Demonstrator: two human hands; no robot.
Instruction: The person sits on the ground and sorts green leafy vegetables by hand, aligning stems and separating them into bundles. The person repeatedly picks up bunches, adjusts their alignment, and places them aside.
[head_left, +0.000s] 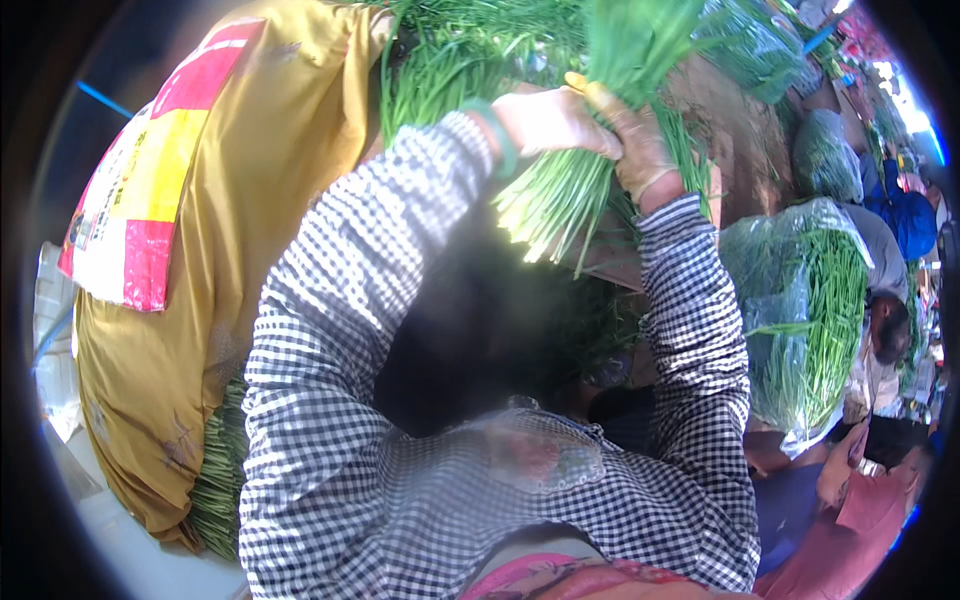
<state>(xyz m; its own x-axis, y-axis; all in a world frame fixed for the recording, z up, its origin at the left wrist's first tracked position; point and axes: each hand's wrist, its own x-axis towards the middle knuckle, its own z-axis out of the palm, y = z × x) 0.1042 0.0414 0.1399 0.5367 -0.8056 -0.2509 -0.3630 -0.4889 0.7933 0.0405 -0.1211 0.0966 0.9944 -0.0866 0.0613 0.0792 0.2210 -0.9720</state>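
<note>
Both hands wear thin, pale gloves and close around one bunch of long green leafy stalks (566, 187), which look like garlic chives. My left hand (553, 124), on the arm with a green bangle, wraps the bunch from the left side of the picture. Against it, my right hand (637, 142) grips the same bunch from the other side. Pale cut ends point down towards my body, and the blurred green leaves fan out beyond the hands. Something yellow-orange shows at the fingertips; what it is cannot be told.
Loose green stalks (442, 82) lie beyond the hands. At the left, a mustard cloth (247, 165) covers a pile of stalks, with a printed sack (161, 172) on top. Clear plastic bags of greens (832, 315) stand at the right. Other people (862, 502) are close by at the lower right.
</note>
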